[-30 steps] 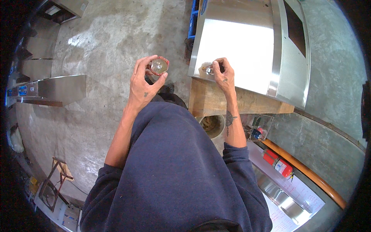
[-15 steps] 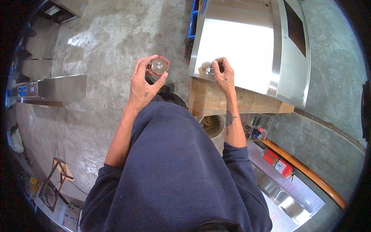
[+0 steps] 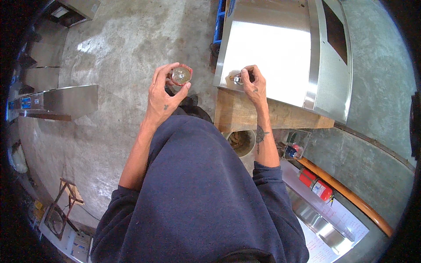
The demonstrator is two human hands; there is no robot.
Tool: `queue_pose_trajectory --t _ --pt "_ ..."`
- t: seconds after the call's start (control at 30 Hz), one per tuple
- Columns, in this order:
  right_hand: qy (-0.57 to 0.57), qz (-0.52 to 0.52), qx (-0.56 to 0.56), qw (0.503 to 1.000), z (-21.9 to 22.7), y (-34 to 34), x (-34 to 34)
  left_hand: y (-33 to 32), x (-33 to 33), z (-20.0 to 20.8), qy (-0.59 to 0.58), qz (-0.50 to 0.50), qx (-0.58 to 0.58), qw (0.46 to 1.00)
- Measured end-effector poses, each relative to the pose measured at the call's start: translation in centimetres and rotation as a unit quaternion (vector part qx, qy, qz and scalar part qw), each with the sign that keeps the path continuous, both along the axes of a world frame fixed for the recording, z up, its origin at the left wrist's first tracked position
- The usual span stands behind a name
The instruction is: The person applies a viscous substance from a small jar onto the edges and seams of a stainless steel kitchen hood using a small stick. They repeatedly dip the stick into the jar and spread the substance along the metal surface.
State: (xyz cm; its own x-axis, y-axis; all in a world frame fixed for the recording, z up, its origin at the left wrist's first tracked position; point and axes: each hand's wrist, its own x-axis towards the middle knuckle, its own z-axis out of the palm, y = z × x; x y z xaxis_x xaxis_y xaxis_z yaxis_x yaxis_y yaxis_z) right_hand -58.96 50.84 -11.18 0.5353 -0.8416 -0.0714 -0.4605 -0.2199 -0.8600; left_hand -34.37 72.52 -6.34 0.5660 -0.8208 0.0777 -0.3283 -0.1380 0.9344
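Note:
My left hand (image 3: pixel 163 94) is curled round a small round clear-topped object with a red edge (image 3: pixel 181 75), thumb on one side and fingers on the other. It is held up over the concrete floor; its kind I cannot make out. Over the near left corner of a shiny stainless steel unit (image 3: pixel 269 57), the fingers of my right hand (image 3: pixel 254 82) are pinched together at a small shiny metal piece (image 3: pixel 237 79). Part of that piece is hidden by the fingers, and its reflection shows in the steel.
The steel unit rests on a wooden board (image 3: pixel 245 109). Below the board stand a round bucket (image 3: pixel 241 142) and a wire basket (image 3: pixel 296 144). A red fire extinguisher (image 3: pixel 315 185) lies by an orange pole (image 3: pixel 346 197) at right. Another steel unit (image 3: pixel 61 101) stands at left.

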Motion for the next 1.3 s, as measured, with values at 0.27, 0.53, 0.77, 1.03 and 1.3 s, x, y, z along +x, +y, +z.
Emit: queue_pose_trajectory --t 0.27,0.53,0.77,1.03,1.3 --pt "0.008 -0.012 -0.004 1.000 -0.1 0.0 0.1 0.0 0.1 0.0 -0.011 -0.007 -0.002 1.000" --pt "-0.012 -0.013 0.003 1.000 -0.3 0.0 0.1 -0.1 0.0 -0.4 -0.003 -0.009 -0.009 1.000" --pt "0.008 -0.011 0.005 1.000 -0.1 0.0 0.2 -0.1 -0.1 -0.3 -0.014 -0.012 -0.005 1.000" --pt "0.003 -0.004 0.006 1.000 -0.2 -0.1 0.0 -0.2 -0.1 -0.4 -0.013 -0.013 -0.016 1.000" --pt "-0.153 -0.068 0.059 0.984 4.2 2.5 2.6 -0.6 -0.7 -0.8 -0.014 -0.032 0.005 0.999"
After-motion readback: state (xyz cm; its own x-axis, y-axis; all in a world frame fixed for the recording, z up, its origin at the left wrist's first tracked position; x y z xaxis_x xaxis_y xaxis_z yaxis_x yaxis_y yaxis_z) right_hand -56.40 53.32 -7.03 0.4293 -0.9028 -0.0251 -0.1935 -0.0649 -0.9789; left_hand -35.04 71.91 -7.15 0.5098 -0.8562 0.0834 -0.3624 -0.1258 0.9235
